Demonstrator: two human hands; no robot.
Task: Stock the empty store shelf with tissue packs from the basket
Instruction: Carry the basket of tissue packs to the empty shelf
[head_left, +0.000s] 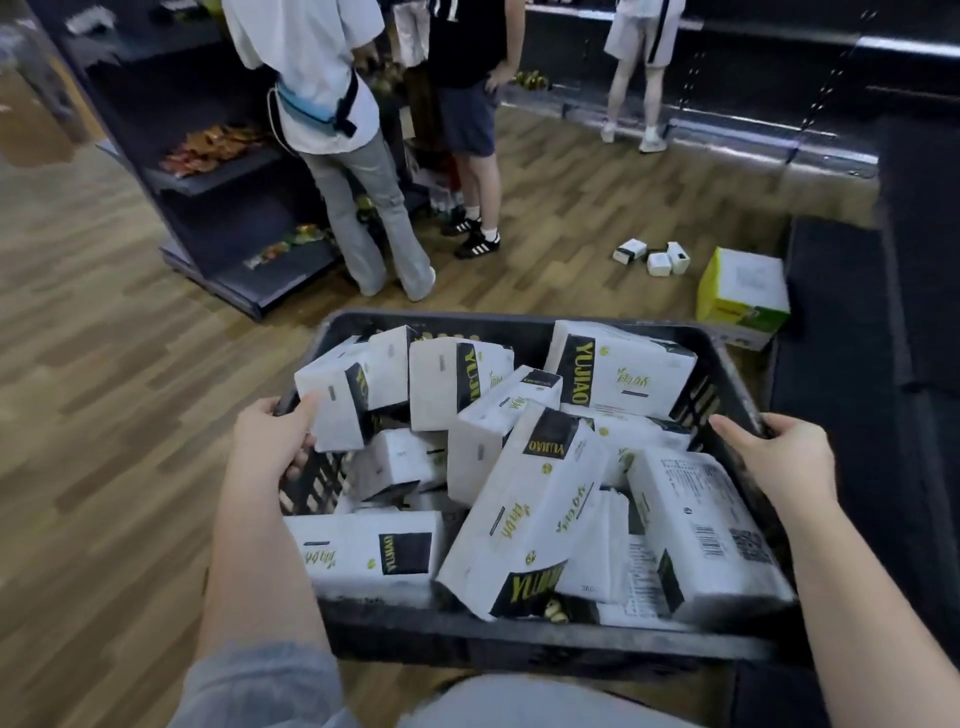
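A: Tissue packs (524, 499) are lying loose and jumbled in the dark basket (519, 631), heaped at all angles, none on a shelf yet

B: And the hands?

A: Both are grasping the basket. The left hand (272, 441) is curling over the left rim, its fingers also touching 1 pack that is leaning against that side. The right hand (774, 449) is clamping the right rim

B: So it is being carried?

A: Probably; it is sitting level in front of the body, above the wooden floor (104, 364). The dark empty shelf (831, 415) is running along the right, just beside the basket

B: What could be going wrong from here?

A: I am thinking of the pile. Several packs are sticking up above the rim, so any tilt while setting the basket down could be sending 1 or 2 sliding out. The yellow box (743, 293) and small white boxes (654, 257) are sitting on the floor ahead, so a trip is possible

B: And the others?

A: 3 people (322, 104) are standing at the far shelves, well apart, though the nearest could be stepping back into the path
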